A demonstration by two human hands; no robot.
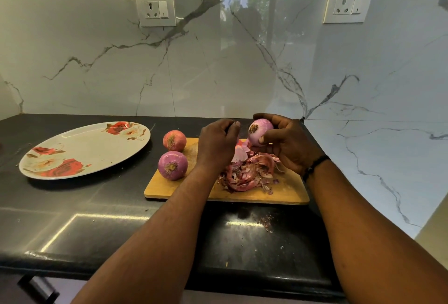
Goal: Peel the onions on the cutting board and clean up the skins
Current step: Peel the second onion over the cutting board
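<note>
My right hand (288, 143) grips a peeled purple onion (260, 131) above the wooden cutting board (286, 194), root end turned left. My left hand (217, 143) hovers just left of it with curled fingers; a strip of skin seems to hang from them, though what they pinch is hard to tell. A heap of red and purple skins (247, 172) lies on the board under both hands. At the board's left end sit a peeled purple onion (172, 165) and, behind it, an unpeeled reddish-brown onion (174, 140).
A large oval plate with red rose prints (84, 151) lies on the black counter (97, 206) to the left of the board. Small skin crumbs (265, 221) dot the counter in front of the board. A marble wall with two sockets stands behind.
</note>
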